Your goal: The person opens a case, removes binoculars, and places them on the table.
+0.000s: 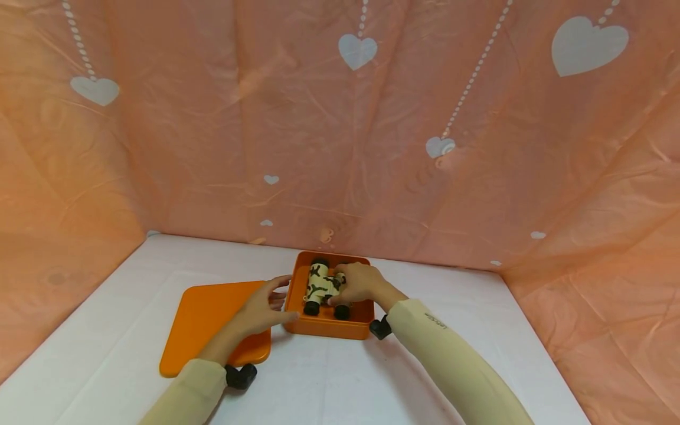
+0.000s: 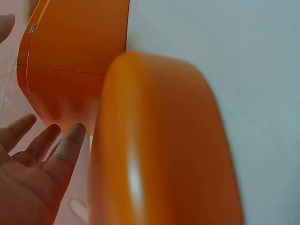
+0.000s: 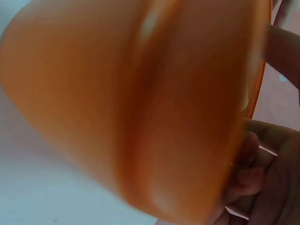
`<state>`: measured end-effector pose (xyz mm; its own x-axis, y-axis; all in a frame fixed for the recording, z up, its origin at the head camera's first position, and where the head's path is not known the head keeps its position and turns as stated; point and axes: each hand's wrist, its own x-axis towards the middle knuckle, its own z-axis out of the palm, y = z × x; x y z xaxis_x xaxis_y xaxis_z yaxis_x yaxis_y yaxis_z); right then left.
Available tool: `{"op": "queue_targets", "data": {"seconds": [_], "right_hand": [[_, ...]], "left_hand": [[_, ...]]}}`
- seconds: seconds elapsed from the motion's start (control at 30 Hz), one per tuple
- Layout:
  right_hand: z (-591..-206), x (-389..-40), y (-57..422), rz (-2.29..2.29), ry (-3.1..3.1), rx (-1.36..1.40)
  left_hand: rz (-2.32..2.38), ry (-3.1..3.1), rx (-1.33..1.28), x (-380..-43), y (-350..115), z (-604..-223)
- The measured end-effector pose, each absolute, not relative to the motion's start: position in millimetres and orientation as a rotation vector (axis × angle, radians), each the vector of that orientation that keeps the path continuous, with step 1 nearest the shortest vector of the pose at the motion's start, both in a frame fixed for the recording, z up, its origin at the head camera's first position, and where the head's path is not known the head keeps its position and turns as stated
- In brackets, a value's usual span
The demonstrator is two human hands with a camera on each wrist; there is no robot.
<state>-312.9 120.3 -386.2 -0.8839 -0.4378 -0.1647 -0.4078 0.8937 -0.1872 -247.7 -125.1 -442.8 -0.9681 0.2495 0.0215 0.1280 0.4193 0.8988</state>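
While gripping camouflage binoculars (image 1: 317, 286) inside orange box (image 1: 329, 328) with right hand (image 1: 362, 283), thumb and fingers clamped round right barrel (image 1: 342, 311), holds left hand (image 1: 260, 309) at box's left side with fingers apart (touching wall or not, cannot tell). Notes orange lid (image 1: 207, 319) on white table (image 1: 451, 295), left of box, partly beneath left hand.

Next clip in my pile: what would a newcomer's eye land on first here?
Probably the camouflage binoculars in the open orange box near the table's far edge, with the right hand gripping them. Next, the flat orange lid on the white tabletop, left of the box and partly behind the left hand. Behind everything hangs a peach backdrop printed with pale hearts.
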Motion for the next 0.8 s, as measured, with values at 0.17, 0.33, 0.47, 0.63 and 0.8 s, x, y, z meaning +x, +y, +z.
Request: {"op": "queue_targets", "data": {"seconds": [0.17, 0.33, 0.47, 0.63, 0.8], "right_hand": [[-388.4, -314.2, 119.0, -0.228, 2.859, -0.619], [-388.9, -314.3, 117.3, -0.250, 2.855, -0.610], [-390.4, -314.3, 116.3, -0.254, 2.856, -0.601], [-393.4, -314.6, 114.9, -0.236, 2.864, -0.594], [-395.0, -314.8, 113.6, -0.243, 2.872, -0.603]], "left_hand": [[1.610, 2.530, 0.330, -249.4, -122.2, -440.0], [1.613, 2.522, 0.340, -251.2, -120.0, -439.6], [1.609, 2.527, 0.328, -252.8, -119.0, -440.8], [1.601, 2.533, 0.311, -253.6, -118.1, -441.0], [1.612, 2.524, 0.298, -253.2, -116.6, -439.5]]}}
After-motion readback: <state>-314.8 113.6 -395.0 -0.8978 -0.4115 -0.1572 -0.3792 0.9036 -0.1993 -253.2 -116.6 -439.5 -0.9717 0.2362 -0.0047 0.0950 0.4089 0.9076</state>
